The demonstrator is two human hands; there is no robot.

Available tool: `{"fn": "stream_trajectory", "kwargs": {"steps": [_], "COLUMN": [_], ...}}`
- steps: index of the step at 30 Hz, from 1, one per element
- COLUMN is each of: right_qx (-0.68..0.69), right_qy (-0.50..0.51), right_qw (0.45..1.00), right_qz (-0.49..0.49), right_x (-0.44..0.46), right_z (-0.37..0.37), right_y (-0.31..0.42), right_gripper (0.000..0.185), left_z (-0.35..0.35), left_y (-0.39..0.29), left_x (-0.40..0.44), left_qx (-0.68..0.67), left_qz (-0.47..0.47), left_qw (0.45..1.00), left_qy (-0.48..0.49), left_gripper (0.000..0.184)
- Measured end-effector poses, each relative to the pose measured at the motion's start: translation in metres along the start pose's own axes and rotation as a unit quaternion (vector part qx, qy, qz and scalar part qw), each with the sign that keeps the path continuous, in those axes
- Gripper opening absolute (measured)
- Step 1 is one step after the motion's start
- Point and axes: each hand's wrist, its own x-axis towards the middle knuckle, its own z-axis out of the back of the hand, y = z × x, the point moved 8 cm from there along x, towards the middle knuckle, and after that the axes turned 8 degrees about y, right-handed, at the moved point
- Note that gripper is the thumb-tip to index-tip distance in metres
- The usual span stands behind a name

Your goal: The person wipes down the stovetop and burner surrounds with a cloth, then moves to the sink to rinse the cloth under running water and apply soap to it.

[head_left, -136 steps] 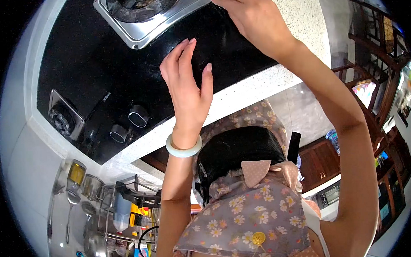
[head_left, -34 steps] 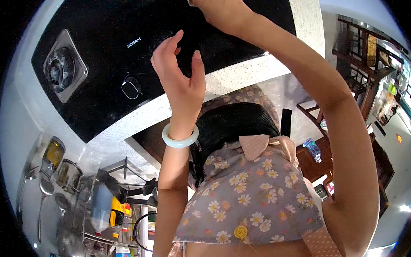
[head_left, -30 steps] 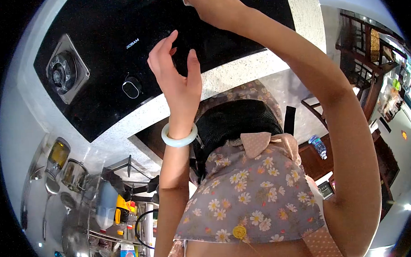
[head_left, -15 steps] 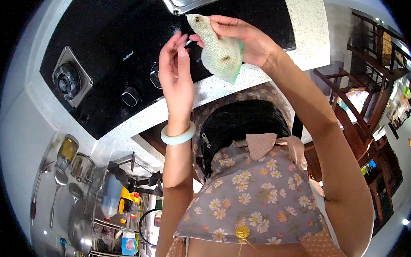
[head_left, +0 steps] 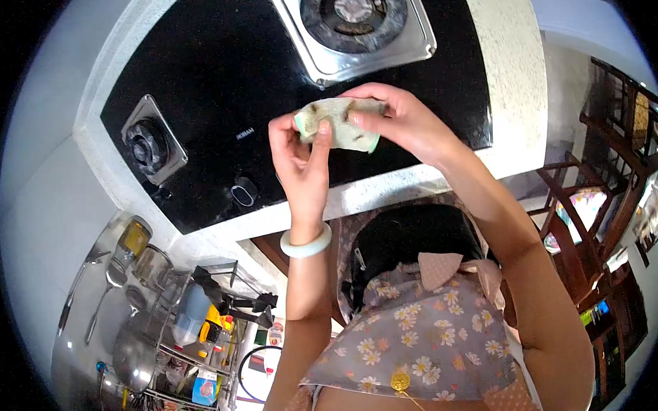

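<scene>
A pale cleaning cloth [head_left: 350, 137] with a green edge and dark brown stains is stretched between both hands above the front of the black gas stove [head_left: 215, 72]. My left hand [head_left: 302, 166] pinches the cloth's left end, thumb on top and fingers underneath. On the other end my right hand [head_left: 407, 123] is closed, its thumb pressed on the cloth and fingers behind it. Just beyond the cloth lies the large burner [head_left: 355, 20] in its metal tray. One stove knob [head_left: 244, 192] shows left of my left hand.
A smaller burner [head_left: 149, 150] sits at the stove's left. The speckled white countertop [head_left: 509, 61] borders the stove. At lower left are hanging ladles [head_left: 114, 274] and a crowded rack [head_left: 196, 355]; wooden chairs [head_left: 575, 204] stand at right.
My left hand, apart from the cloth before, now grips its left end. The cloth has turned from hanging upright to lying sideways. The view has shifted, showing more of the large burner.
</scene>
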Motion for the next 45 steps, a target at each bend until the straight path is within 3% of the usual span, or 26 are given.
{"fn": "stream_trajectory", "kwargs": {"steps": [1, 2, 3, 5, 7, 10, 12, 14, 16, 19, 20, 26, 32, 39, 45], "right_qx": [-0.064, -0.086, -0.098, -0.173, -0.238, -0.133, -0.157, -0.171, -0.176, -0.156, -0.151, -0.124, -0.120, -0.208, -0.251], "right_qy": [-0.015, -0.023, -0.071, -0.165, -0.168, -0.121, -0.120, -0.107, -0.092, -0.079, -0.075, -0.052, -0.046, -0.014, 0.012], "right_qw": [0.997, 0.996, 0.992, 0.967, 0.947, 0.972, 0.968, 0.968, 0.969, 0.974, 0.976, 0.984, 0.985, 0.972, 0.962], "right_qz": [0.050, 0.005, 0.025, 0.088, 0.137, 0.152, 0.156, 0.150, 0.145, 0.142, 0.137, 0.116, 0.114, 0.105, 0.112], "right_x": [0.003, 0.003, 0.002, 0.000, 0.003, 0.010, 0.005, 0.002, 0.000, -0.003, -0.004, -0.005, -0.004, 0.003, 0.008], "right_z": [0.000, 0.002, 0.001, 0.000, -0.007, -0.020, -0.016, -0.010, -0.009, -0.010, -0.010, -0.005, -0.002, -0.004, -0.013], "right_y": [0.009, 0.005, 0.010, 0.027, 0.041, 0.042, 0.041, 0.033, 0.026, 0.019, 0.017, 0.008, 0.011, 0.008, 0.004], "right_gripper": [0.034, 0.028, 0.026, 0.021, 0.025, 0.037, 0.038, 0.037, 0.036, 0.034, 0.034, 0.035, 0.032, 0.027, 0.026], "left_z": [0.006, 0.011, 0.009, 0.004, 0.009, 0.060, 0.086, 0.064, 0.032, 0.002, -0.002, 0.009, 0.015, 0.019, 0.017], "left_y": [-0.004, -0.010, -0.014, -0.012, -0.011, -0.042, -0.070, -0.103, -0.104, -0.071, -0.059, -0.056, -0.062, -0.063, -0.065], "left_x": [0.002, 0.004, 0.007, 0.012, 0.015, 0.043, 0.068, 0.102, 0.133, 0.174, 0.182, 0.187, 0.201, 0.209, 0.218], "left_qx": [0.039, 0.078, 0.083, 0.041, 0.028, 0.267, 0.294, 0.473, 0.489, 0.507, 0.468, 0.478, 0.518, 0.498, 0.509], "left_qz": [-0.004, -0.008, 0.003, 0.050, 0.086, -0.039, -0.112, -0.231, -0.322, -0.350, -0.315, -0.307, -0.329, -0.275, -0.301], "left_qw": [0.999, 0.996, 0.996, 0.998, 0.996, 0.955, 0.925, 0.830, 0.800, 0.788, 0.825, 0.810, 0.775, 0.780, 0.746], "left_qy": [-0.024, -0.048, -0.038, -0.006, -0.002, -0.122, -0.212, -0.185, -0.133, 0.002, 0.038, 0.142, 0.152, 0.259, 0.306], "left_gripper": [0.024, 0.023, 0.025, 0.027, 0.020, 0.019, 0.016, 0.014, 0.017, 0.028, 0.031, 0.045, 0.047, 0.048, 0.049]}}
